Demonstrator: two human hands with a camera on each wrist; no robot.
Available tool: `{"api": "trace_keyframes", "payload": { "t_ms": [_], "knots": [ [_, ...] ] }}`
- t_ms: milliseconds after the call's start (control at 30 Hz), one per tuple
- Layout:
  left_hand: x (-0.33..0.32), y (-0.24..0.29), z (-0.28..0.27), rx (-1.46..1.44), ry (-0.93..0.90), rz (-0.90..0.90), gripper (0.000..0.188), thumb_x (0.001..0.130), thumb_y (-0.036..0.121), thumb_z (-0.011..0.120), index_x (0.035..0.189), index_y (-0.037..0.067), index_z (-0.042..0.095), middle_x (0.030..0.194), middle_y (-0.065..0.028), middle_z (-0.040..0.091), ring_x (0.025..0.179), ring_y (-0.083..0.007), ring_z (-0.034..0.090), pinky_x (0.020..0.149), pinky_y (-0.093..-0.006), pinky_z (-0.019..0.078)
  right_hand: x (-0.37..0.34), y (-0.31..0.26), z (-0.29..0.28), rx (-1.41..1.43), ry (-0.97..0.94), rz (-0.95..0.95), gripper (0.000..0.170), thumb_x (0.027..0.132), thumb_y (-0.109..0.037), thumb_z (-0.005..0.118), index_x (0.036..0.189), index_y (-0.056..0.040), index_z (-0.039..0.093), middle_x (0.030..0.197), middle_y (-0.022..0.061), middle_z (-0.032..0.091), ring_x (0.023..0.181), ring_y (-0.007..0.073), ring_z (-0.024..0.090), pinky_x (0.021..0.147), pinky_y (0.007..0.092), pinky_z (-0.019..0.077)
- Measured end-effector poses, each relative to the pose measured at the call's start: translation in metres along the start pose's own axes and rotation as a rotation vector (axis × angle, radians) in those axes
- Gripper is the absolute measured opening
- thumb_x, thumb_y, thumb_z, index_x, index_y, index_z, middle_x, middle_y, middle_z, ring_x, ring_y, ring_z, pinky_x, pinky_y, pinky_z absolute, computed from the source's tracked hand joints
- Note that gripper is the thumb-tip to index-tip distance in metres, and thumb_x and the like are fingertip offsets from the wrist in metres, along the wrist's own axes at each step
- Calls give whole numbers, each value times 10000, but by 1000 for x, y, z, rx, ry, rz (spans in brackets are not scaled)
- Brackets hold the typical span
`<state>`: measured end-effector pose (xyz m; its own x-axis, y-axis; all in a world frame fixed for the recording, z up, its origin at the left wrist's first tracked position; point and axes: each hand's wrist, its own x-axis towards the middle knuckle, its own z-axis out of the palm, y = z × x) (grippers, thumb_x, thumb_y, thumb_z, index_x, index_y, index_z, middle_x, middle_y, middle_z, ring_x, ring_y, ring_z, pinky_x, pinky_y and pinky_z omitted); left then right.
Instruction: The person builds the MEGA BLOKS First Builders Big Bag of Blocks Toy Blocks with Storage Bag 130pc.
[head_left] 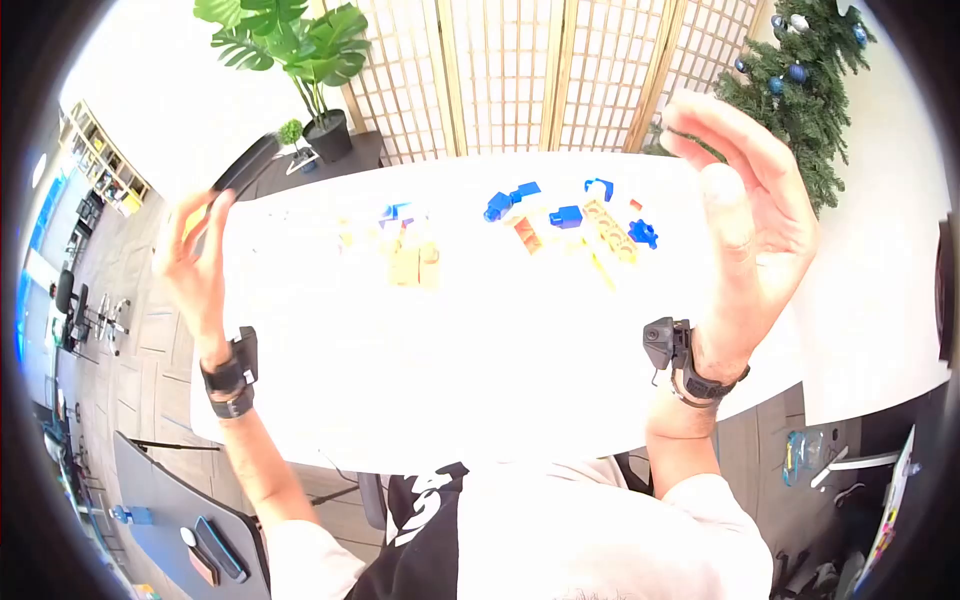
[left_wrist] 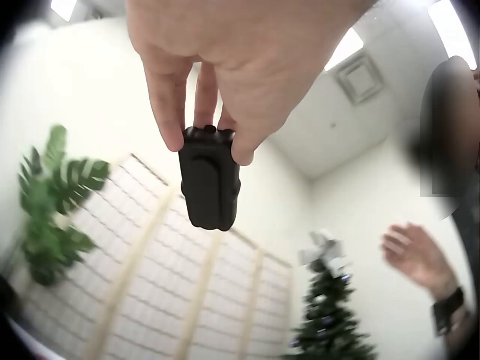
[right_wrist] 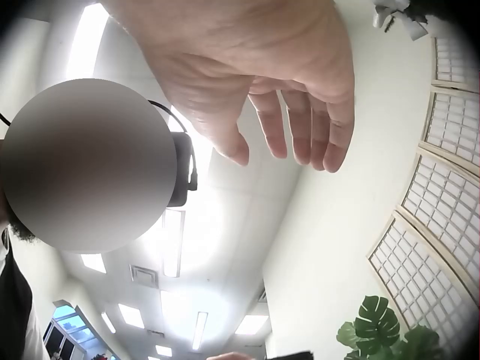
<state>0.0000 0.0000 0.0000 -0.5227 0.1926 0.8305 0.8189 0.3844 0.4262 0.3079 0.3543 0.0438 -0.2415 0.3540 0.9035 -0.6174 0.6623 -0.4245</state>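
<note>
The left hand pinches a black device by one end, seemingly to leave its body free beyond the fingertips, while the right hand hovers opposite that grip, thumb and fingers apart, toy blocks lying between.

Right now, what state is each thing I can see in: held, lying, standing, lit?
Left grip: raised, pinching the black object.
Black object: held in the air by one end.
Right grip: raised, empty, fingers loosely bent.
Toy blocks: lying scattered on the white table.
Folding screen: standing unfolded.
Tree: hung with ornaments.
Ceiling lights: lit.
</note>
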Motion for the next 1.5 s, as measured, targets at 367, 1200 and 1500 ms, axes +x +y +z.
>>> {"api": "trace_keyframes", "payload": {
  "t_ms": [367,1200,1500],
  "knots": [
    [-152,-323,-404,1219,-131,-479,350,985,345,785,992,-2,737,935,-202,727,863,-376,707,788,-498,539,-39,-42,64,711,-848,-104,66,958,-33,712,1019,-8,724,1113,126,735,911,283,737,757,378,595],
    [-343,-215,-473,1417,-26,-1433,426,961,389,752,1248,74,742,1279,-191,762,1199,-391,733,984,-519,584,-79,-31,14,256,-1049,2,144,856,109,636,877,-23,691,869,87,706,824,250,718,701,374,582],
    [-326,-263,-494,1507,12,-1209,507,979,522,721,1233,84,725,1259,-201,757,1169,-462,723,932,-582,588,-85,91,-26,-292,-985,433,103,932,-32,633,989,5,709,917,104,761,849,232,735,783,358,567]
  ]
}}
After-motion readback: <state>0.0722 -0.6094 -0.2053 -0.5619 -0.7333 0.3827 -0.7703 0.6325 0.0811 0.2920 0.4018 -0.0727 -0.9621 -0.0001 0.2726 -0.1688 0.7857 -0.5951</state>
